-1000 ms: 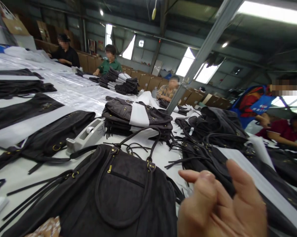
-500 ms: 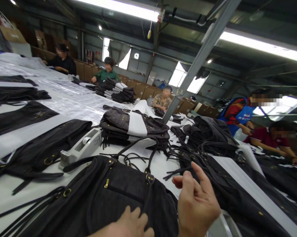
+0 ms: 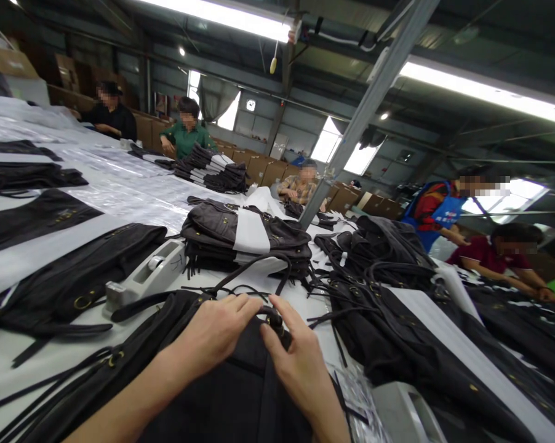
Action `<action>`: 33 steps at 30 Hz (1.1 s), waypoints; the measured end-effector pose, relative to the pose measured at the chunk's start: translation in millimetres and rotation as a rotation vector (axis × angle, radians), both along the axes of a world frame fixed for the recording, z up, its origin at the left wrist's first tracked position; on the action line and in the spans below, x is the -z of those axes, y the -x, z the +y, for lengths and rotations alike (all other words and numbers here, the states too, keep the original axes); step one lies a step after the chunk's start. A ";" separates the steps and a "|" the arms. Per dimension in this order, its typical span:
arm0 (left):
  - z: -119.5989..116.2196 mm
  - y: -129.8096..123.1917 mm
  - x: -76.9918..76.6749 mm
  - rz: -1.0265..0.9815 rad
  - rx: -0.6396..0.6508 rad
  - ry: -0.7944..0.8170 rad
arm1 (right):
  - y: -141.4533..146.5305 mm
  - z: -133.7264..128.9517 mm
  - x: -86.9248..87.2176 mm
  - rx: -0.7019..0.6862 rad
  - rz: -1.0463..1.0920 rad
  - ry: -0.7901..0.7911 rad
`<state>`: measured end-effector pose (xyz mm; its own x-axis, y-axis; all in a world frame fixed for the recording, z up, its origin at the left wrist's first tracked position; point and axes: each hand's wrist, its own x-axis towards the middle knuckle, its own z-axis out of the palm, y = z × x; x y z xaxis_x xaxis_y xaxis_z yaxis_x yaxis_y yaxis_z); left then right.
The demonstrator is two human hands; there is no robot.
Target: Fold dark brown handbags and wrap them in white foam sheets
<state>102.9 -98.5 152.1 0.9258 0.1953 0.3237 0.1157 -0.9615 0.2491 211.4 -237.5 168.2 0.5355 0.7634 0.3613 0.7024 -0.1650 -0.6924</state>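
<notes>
A black handbag [image 3: 222, 394] with brass fittings lies in front of me on the white table. My left hand [image 3: 226, 326] reaches across its upper edge, fingers together and bent over the bag handle [image 3: 262, 309]. On the other side my right hand [image 3: 298, 354] has its thumb and fingers around the handle's base, close to a brass ring. The fingertips of both hands almost meet there. Most of the left fingers' underside is hidden. Another handle loop [image 3: 289, 267] of the bag stands up behind the hands.
A grey tape dispenser [image 3: 143, 277] stands left of the bag, and a second dispenser [image 3: 409, 412] at lower right. Stacked black bags [image 3: 203, 224] with white paper bands lie beyond; more bags [image 3: 425, 351] lie right. A slanted metal post [image 3: 365, 117] rises mid-table. Several co-workers sit or stand around.
Both hands have moved forward to the bag's top edge and come together at the handle. The right hand was raised in the air; the left was lower on the bag's front.
</notes>
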 end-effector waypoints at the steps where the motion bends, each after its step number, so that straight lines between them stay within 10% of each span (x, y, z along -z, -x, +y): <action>1: 5.9 4.2 -3.3 -0.073 0.057 -0.006 | 4.0 5.1 3.4 -0.065 -0.041 0.011; 5: 22.6 26.5 -17.3 -0.358 0.074 -0.049 | 10.4 17.0 12.1 -0.128 -0.110 -0.016; 11: 24.5 32.7 -27.5 -0.790 -0.103 -0.068 | -32.7 27.6 21.8 0.564 -0.412 -0.154; 14: 27.0 5.5 7.6 -0.672 0.009 0.260 | -57.4 43.5 29.0 0.732 -0.160 -0.232; 18: 51.4 -36.6 85.0 -0.468 -0.112 0.882 | -79.6 59.3 52.4 0.572 0.038 -0.431; 22: 75.5 -49.3 123.9 -0.523 -0.210 1.355 | -104.0 66.2 94.3 0.339 0.154 -0.078; 27: 68.0 -40.5 120.7 -0.285 -0.004 0.852 | -144.0 100.9 132.8 0.363 0.310 -0.040; 33: 50.0 -49.3 132.1 0.101 0.101 0.318 | -166.6 144.3 136.5 0.360 0.376 -0.141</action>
<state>152.2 -48.5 20.0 0.9700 0.1770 0.1668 0.0632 -0.8457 0.5300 377.9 -93.3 31.7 0.8666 0.4656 0.1796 0.3176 -0.2369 -0.9181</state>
